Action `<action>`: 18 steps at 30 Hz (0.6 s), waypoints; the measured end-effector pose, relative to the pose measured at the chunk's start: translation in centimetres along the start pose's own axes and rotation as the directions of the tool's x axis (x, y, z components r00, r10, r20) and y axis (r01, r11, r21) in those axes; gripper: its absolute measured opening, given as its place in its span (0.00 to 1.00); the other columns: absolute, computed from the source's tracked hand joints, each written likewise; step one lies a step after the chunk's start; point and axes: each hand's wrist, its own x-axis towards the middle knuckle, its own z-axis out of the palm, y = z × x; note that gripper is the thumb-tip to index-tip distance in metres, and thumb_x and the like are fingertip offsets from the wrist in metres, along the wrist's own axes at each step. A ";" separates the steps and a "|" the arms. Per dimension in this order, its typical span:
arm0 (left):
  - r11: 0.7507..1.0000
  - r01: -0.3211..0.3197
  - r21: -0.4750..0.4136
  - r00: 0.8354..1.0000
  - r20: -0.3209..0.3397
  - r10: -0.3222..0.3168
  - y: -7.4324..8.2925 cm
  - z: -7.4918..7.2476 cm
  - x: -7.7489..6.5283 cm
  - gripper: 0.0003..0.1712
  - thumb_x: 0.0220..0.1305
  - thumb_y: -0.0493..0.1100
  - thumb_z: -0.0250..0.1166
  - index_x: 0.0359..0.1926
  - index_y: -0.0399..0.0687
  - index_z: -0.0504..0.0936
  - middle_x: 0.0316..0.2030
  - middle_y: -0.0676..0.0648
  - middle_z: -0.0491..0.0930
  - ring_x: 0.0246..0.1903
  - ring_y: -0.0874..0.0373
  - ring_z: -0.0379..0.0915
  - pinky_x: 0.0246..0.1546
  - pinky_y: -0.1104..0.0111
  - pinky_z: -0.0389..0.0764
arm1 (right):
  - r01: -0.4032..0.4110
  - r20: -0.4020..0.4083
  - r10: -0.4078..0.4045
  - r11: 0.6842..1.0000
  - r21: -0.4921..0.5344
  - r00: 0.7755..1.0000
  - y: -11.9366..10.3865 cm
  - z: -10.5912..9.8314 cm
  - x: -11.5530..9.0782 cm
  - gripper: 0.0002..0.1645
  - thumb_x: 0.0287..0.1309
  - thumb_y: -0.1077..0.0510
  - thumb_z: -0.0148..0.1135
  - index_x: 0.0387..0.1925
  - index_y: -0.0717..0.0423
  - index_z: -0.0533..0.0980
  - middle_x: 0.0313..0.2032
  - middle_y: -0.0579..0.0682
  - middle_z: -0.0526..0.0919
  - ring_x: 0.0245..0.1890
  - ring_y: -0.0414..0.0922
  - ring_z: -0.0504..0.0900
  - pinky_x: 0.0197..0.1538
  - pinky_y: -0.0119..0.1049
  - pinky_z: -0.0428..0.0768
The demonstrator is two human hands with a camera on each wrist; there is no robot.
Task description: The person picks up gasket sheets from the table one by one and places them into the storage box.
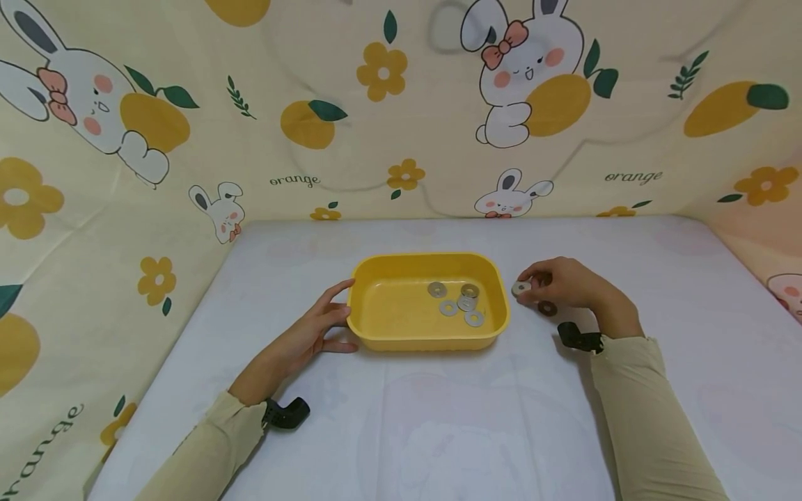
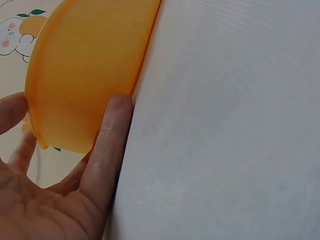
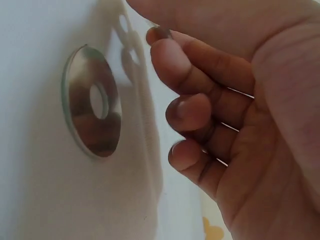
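Note:
A yellow plastic tray [image 1: 401,344] lies on the white table, with several flat metal washers [image 1: 474,319] in its right half. At its left end, my left hand [image 1: 307,334] rests its spread fingers against the rim and outer wall. The left wrist view shows those fingers [image 2: 116,120] touching the tray wall [image 2: 85,75]. Just right of the tray, my right hand [image 1: 567,282] pinches a silver washer [image 1: 519,287] between thumb and fingertips. Another washer [image 1: 547,308], dark in the head view, lies under this hand; close up in the right wrist view, this washer [image 3: 80,115] lies flat.
A white cloth [image 1: 426,417] covers the table. Behind and at the left hangs a cream curtain [image 1: 351,153] printed with rabbits, oranges and flowers. A black wrist camera [image 1: 287,413] sits at the left cuff, and another camera [image 1: 578,337] at the right.

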 end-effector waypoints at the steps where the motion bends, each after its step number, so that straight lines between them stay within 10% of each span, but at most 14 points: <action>1: 1.000 -0.001 0.000 1.000 0.000 0.001 0.0 0.0 0.0 0.34 0.77 0.51 0.51 0.76 0.73 0.49 0.65 0.38 0.62 0.55 0.53 0.75 0.51 0.55 0.86 | 0.004 -0.013 -0.004 1.000 0.001 1.000 0.0 0.0 0.0 0.26 0.55 0.42 0.72 0.51 0.52 0.81 0.29 0.48 0.77 0.30 0.45 0.73 0.32 0.34 0.68; 18: 1.000 0.015 -0.001 1.000 -0.004 -0.015 0.2 0.1 -0.1 0.33 0.78 0.48 0.49 0.77 0.73 0.48 0.65 0.38 0.61 0.54 0.53 0.75 0.51 0.55 0.86 | 0.028 -0.113 -0.022 0.998 0.055 0.993 -0.3 -0.4 -0.2 0.26 0.55 0.45 0.72 0.53 0.51 0.82 0.29 0.48 0.78 0.30 0.45 0.72 0.28 0.30 0.68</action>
